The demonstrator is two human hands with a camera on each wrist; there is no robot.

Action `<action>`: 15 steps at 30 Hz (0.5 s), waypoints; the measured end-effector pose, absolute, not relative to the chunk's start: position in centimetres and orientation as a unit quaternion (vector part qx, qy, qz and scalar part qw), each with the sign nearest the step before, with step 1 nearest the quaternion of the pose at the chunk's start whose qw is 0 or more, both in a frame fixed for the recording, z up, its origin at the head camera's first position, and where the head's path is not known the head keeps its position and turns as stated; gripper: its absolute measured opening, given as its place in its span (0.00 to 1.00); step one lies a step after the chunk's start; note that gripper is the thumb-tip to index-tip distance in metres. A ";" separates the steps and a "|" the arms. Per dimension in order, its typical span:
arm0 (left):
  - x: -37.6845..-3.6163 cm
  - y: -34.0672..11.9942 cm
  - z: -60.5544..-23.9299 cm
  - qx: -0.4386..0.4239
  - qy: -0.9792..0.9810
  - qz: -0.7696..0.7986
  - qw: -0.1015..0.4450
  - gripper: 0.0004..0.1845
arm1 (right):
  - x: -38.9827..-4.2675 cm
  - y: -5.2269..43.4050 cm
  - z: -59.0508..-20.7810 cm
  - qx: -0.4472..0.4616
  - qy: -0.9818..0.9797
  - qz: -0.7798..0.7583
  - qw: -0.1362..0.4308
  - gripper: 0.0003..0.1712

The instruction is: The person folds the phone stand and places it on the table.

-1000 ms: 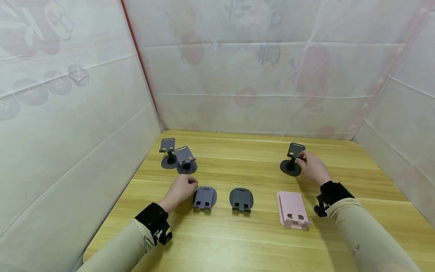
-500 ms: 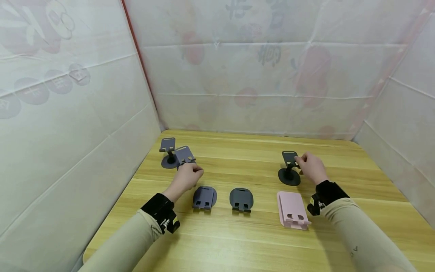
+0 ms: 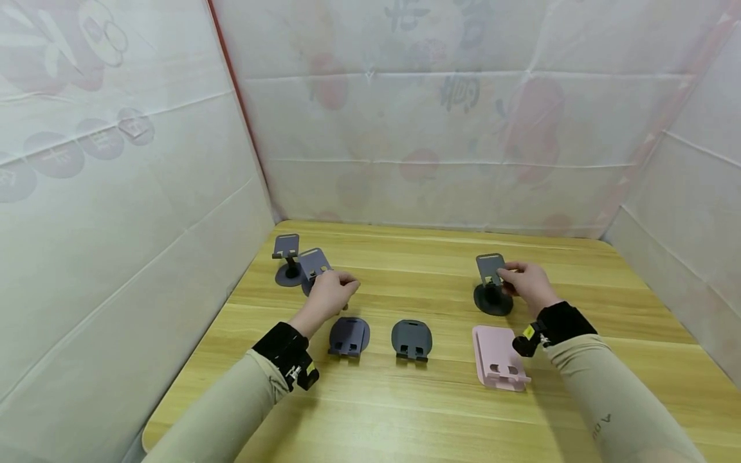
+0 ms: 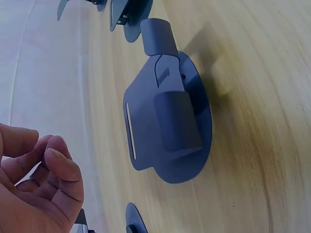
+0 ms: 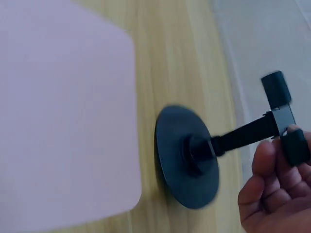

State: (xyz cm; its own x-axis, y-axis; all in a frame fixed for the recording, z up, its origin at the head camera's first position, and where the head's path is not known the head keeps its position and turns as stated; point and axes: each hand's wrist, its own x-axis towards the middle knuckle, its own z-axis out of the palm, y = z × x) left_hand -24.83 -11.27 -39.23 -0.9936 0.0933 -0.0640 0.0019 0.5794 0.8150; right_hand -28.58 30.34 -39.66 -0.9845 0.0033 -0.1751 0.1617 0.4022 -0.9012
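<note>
Wooden table (image 3: 521, 411), walled in by white sheeting, is carrying several phone stands. You are pinching the plate of the black stand (image 3: 492, 287) with your right hand (image 3: 529, 286), just beyond the flat pink stand (image 3: 499, 357); it is upright on a round base. Your left hand (image 3: 327, 297), fingers curled and grasping nothing, is hovering by the upright grey stand (image 3: 314, 265). Next, I judge, you should steady the black stand's base.

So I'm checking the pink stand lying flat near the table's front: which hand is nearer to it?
Right. The right hand grips the black upright stand just behind the pink stand; the left hand is far across the table, by the grey upright stand.
</note>
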 end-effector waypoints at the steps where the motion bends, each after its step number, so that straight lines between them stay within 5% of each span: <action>1: -24.8 -11.2 -39.2 0.027 0.886 0.460 0.050 0.15 | -28.6 30.2 -39.6 0.044 0.832 -0.549 0.071 0.32; 15: -24.9 -9.5 -39.3 0.067 0.848 0.521 0.063 0.14 | -28.5 25.7 -37.6 -0.083 0.786 -0.611 0.051 0.24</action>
